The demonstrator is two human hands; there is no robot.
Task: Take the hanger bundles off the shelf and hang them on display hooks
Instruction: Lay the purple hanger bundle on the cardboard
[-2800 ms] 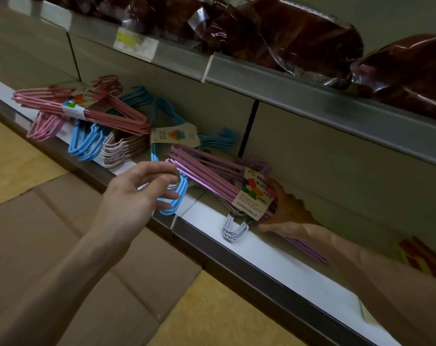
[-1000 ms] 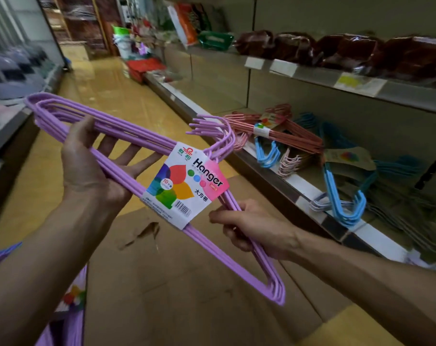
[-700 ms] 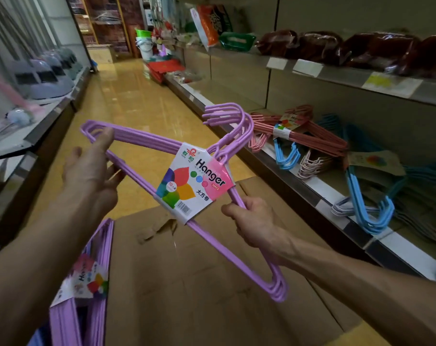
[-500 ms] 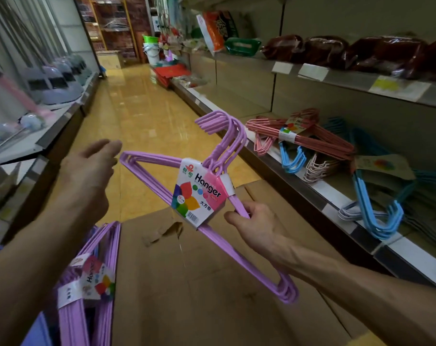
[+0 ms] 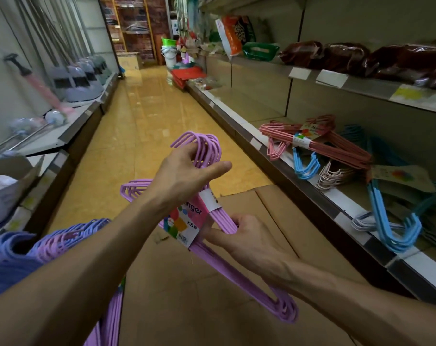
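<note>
On the lower metal store shelf (image 5: 346,199) lie one bundle of salmon-pink wire hangers (image 5: 319,143) and, beside it toward the near end, at least two bundles of sky-blue wire hangers (image 5: 386,221); how many lie farther back cannot be told. Off that shelf, over the aisle, two bare hands hold one bundle of lilac plastic-coated hangers (image 5: 247,278), and more lilac bundles, count unclear, hang at the lower left.

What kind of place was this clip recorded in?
Most likely a household-goods shop aisle: retail shelving with price labels on the edges, packaged hanger bundles lying on the lower shelf, and brooms displayed on the opposite side.
</note>
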